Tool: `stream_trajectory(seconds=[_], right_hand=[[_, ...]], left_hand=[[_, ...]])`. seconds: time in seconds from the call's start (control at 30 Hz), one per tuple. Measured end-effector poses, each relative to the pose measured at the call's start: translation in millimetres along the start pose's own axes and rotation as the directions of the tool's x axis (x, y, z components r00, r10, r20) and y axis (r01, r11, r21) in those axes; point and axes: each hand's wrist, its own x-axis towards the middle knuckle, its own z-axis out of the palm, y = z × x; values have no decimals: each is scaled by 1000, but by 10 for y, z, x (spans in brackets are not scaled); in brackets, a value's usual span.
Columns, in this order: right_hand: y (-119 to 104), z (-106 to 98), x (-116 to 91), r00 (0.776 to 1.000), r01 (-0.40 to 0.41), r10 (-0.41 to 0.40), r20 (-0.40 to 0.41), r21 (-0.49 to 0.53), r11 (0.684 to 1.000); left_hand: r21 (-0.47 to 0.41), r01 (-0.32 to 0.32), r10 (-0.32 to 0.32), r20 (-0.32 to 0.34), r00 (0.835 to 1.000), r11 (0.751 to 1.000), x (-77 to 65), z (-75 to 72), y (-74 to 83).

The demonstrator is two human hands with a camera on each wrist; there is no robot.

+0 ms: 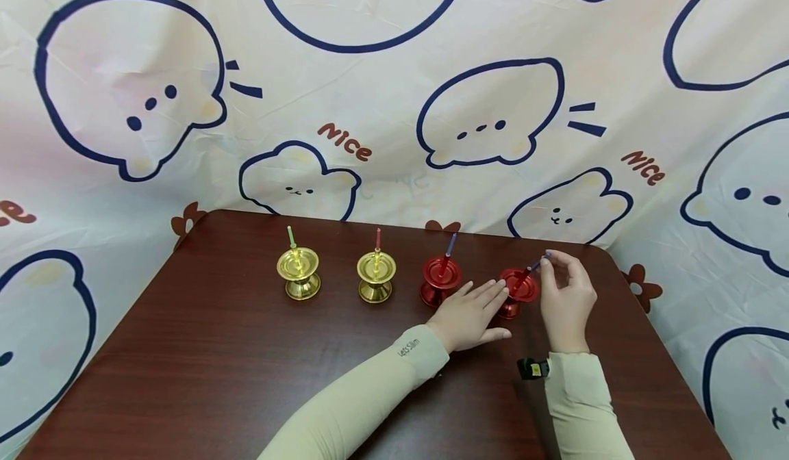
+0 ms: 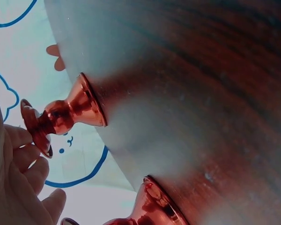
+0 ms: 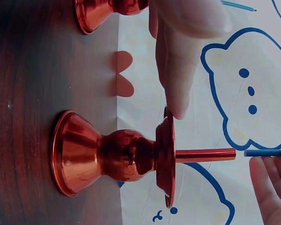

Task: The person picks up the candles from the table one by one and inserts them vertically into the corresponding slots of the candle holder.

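Observation:
My right hand (image 1: 568, 302) pinches a thin blue candle (image 3: 264, 153) between thumb and fingers. Its lower end points at the upright tube of the rightmost red candle holder (image 3: 126, 154), with a small gap between them in the right wrist view. My left hand (image 1: 470, 316) lies palm down with fingers extended, and its fingertips touch the dish rim of that same holder (image 2: 58, 117). Just left of it stands another red candle holder (image 1: 441, 275), with a blue candle (image 1: 452, 244) upright in its tube, partly behind the left hand.
Farther left are two gold candle holders, one (image 1: 376, 289) with a red candle (image 1: 378, 239), the other (image 1: 302, 285) with a green candle (image 1: 291, 235). All stand in a row on a dark brown table (image 1: 203, 350). A cartoon-printed cloth (image 1: 394, 104) hangs behind and at the sides.

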Motion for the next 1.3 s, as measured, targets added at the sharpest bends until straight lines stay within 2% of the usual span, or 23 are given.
stream_trajectory(seconds=[0.3, 0.53, 0.93, 1.3], right_hand=[[23, 30, 50, 999, -25, 24, 21, 29, 999], [24, 39, 62, 999, -3, 2, 39, 12, 1000], [23, 40, 82, 999, 4, -2, 50, -48, 999], [1, 39, 97, 997, 23, -18, 78, -63, 998]], left_hand=[[3, -20, 20, -12, 1000, 1000, -11, -9, -12], [30, -19, 19, -12, 1000, 999, -8, -1, -10], [3, -24, 24, -17, 1000, 1000, -17, -2, -13], [-16, -28, 27, -4, 1000, 999, -7, -3, -24]])
